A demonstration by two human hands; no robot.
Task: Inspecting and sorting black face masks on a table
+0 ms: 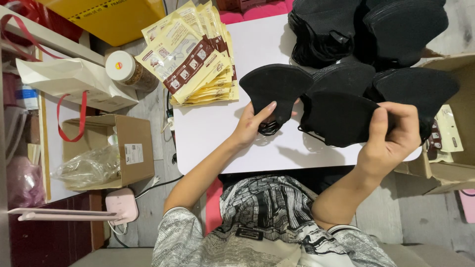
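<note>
Black face mask sits pinched in the left hand, held just above the white table near its middle. Its folded, rounded body fans out toward the far side of the table, long axis running roughly left to right, while the narrow end with its ear loops points down into the palm. The left fingers are closed on that lower end, thumb laid flat across the front, forearm reaching in from the near edge with the wrist bent slightly inward.

Just beside it, the right hand grips a second black mask, a broader one lying nearly flat with its long axis also left to right; thumb on top, fingers curled under its right end. The two masks are near each other but I cannot tell whether they touch.

Beyond them lies a heap of black masks. To the left, a fanned stack of cream packets rests on the table's corner. A cardboard box stands on the floor.
</note>
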